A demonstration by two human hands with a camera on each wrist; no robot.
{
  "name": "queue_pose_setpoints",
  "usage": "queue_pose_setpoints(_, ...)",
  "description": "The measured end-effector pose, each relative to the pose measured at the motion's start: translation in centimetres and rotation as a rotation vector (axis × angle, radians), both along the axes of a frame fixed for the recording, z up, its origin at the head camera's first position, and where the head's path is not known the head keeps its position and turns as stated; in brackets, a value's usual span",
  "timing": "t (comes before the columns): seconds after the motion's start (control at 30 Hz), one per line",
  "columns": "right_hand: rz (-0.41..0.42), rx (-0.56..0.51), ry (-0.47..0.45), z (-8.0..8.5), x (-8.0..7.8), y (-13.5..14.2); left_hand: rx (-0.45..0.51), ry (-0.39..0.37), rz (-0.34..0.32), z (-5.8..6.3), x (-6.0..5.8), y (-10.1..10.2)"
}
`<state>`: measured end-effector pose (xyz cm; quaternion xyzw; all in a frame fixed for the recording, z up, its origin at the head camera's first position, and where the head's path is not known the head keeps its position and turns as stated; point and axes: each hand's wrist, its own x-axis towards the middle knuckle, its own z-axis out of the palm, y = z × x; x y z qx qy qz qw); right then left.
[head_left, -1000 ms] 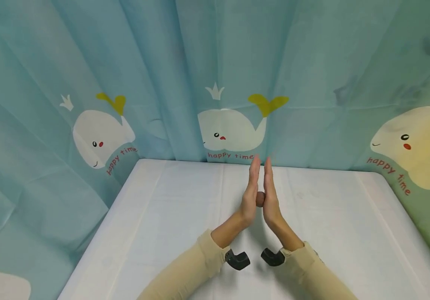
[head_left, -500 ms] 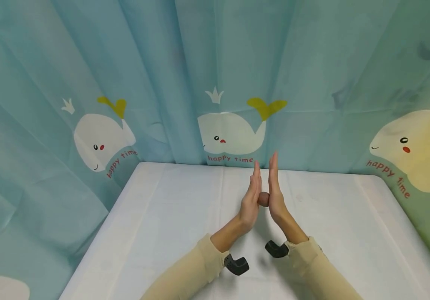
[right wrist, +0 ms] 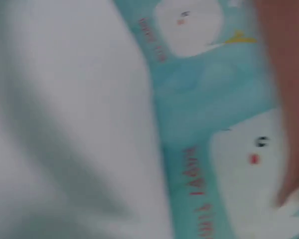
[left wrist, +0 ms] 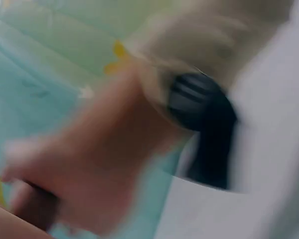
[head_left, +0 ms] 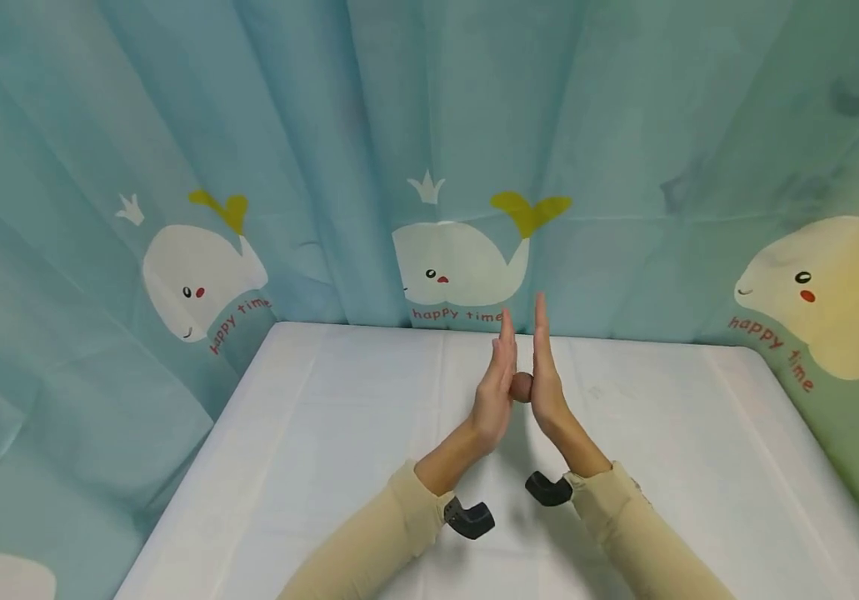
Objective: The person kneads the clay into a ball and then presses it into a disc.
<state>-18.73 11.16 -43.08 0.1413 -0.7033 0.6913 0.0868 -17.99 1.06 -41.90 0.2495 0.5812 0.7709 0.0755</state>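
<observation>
In the head view, a small brown ball (head_left: 521, 387), like a lump of clay, sits between my two upright palms. My left hand (head_left: 492, 400) lies flat against its left side, fingers straight and pointing up. On the other side, the palm of my right hand (head_left: 549, 392) presses it, also with straight fingers. The fingertips stand slightly apart above the ball. The left wrist view, blurred by motion, shows the ball (left wrist: 42, 209) partly hidden between the palms. A blurred strip of skin (right wrist: 284, 74) runs down the right edge of the right wrist view.
A white-covered table (head_left: 339, 433) lies under the hands. Behind it hangs a blue-green curtain (head_left: 339, 167) printed with whales. Both beige sleeves carry black wrist cameras, the left camera (head_left: 470, 518) and the right camera (head_left: 549, 489) close to each other.
The hands slide against each other around the ball: the right hand has shifted up and right relative to the left, and both have risen slightly since half a second ago. The ball stays between them.
</observation>
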Motion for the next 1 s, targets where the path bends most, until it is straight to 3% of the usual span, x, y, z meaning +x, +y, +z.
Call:
queue_pose_setpoints(0.1,0.034,0.011,0.009,-1.5,0.8,-0.5,-0.054,0.042,0.056,0.4,-0.4,-0.3)
queue_pose_setpoints(0.23,0.046,-0.009,0.068,-1.7,2.8,-1.9,-0.125,-0.004,0.121,-0.7,-1.2,-0.4)
queue_pose_setpoints(0.33,0.007,-0.059,0.063,-0.7,2.8,-1.9,-0.111,-0.03,0.079,-1.5,-0.8,-0.1)
queue_pose_setpoints(0.47,-0.017,-0.147,-0.019,-0.6,1.2,-0.6,-0.044,0.006,-0.013,-1.2,0.1,0.1)
queue_pose_setpoints(0.53,-0.008,-0.134,-0.044,-1.1,1.0,-0.6,-0.043,0.009,-0.009,-0.7,0.0,0.0)
queue_pose_setpoints(0.63,-0.005,-0.031,-0.011,-2.0,2.1,-1.5,-0.071,-0.018,0.055,-0.6,-0.8,-0.4)
queue_pose_setpoints(0.7,-0.016,0.019,0.035,-2.0,3.2,-2.3,-0.102,-0.041,0.093,-1.2,-1.2,-0.4)
queue_pose_setpoints(0.8,-0.044,0.043,0.076,-1.1,4.0,-2.3,-0.125,-0.05,0.084,-2.4,-1.2,0.0)
queue_pose_setpoints(0.9,-0.046,0.055,0.067,-0.1,3.1,-1.2,-0.11,-0.016,0.046,-3.0,-0.2,0.5)
queue_pose_setpoints(1.0,-0.034,0.042,-0.007,-0.4,1.6,0.2,-0.057,0.009,0.009,-2.6,0.7,0.8)
